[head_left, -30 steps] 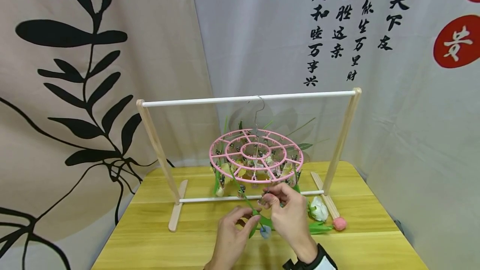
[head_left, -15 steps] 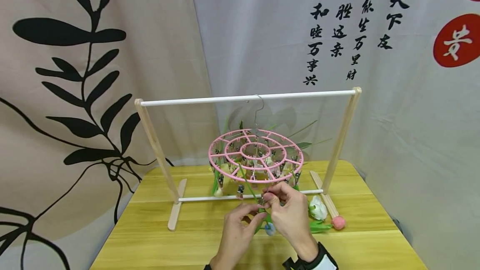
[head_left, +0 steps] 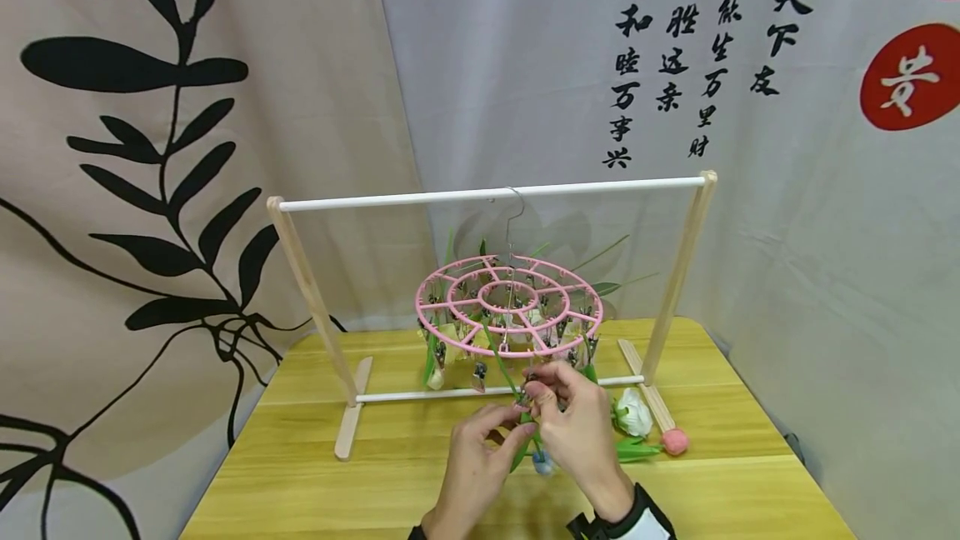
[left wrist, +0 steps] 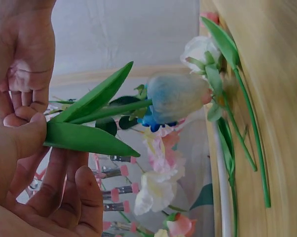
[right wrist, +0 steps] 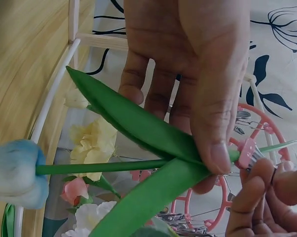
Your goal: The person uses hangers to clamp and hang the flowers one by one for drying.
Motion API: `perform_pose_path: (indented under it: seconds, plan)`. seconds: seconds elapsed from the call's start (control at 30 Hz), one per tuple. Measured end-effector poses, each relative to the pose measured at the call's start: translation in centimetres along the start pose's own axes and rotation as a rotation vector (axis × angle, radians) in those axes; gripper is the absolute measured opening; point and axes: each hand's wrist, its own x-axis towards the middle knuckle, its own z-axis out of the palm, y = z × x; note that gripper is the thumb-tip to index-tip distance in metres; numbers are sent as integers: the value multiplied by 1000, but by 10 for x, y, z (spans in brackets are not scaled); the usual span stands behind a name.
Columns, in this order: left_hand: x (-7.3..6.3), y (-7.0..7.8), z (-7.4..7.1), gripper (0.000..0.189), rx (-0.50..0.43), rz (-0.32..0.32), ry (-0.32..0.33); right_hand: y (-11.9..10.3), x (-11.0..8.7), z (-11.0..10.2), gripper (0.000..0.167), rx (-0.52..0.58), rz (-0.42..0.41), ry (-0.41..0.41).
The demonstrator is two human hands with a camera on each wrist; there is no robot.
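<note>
A blue-and-white artificial tulip (right wrist: 15,173) hangs head down, its green leaves (left wrist: 89,138) spreading beside the stem. My left hand (head_left: 487,457) pinches the stem between thumb and fingers, just behind the leaves. Close by, my right hand (head_left: 573,427) pinches a metal clip with pink tips (right wrist: 246,154) below the front rim of a pink round hanger (head_left: 512,302). The clip's tips are at the stem, which continues past them; whether they grip it I cannot tell. In the head view, the hands partly hide the clip.
The hanger hooks over the white top bar (head_left: 390,200) of a wooden stand. Several flowers hang from its clips, including a yellow flower (right wrist: 92,145). A white flower (head_left: 633,413) and a pink one (head_left: 675,442) lie on the wooden table (head_left: 315,498) by the stand's right foot (head_left: 651,398).
My left hand has moved slightly right and up, bringing the tulip stem to the clip. My right hand stays nearly in place. The tulip head has shifted right.
</note>
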Motion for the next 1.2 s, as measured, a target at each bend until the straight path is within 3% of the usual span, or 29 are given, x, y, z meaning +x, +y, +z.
perform_pose_path:
  seconds: [0.33,0.67,0.87,1.1,1.2]
  plan:
    - [-1,-2,-1,14,7,-29,-25,6,-3,-2,16,-58,-92,-15]
    - [-3,-7,-4,20,2,-51,-42,11,-8,-8,30,-8,-62,-38]
    - [-6,-12,-9,26,33,-77,-65,18,-14,-15,32,-37,-52,-53]
    - [-13,-17,-19,22,67,-126,-74,41,-27,-33,10,-109,-54,-13]
    - [-17,-20,-24,23,75,-139,-89,55,-34,-41,18,-167,-47,-11]
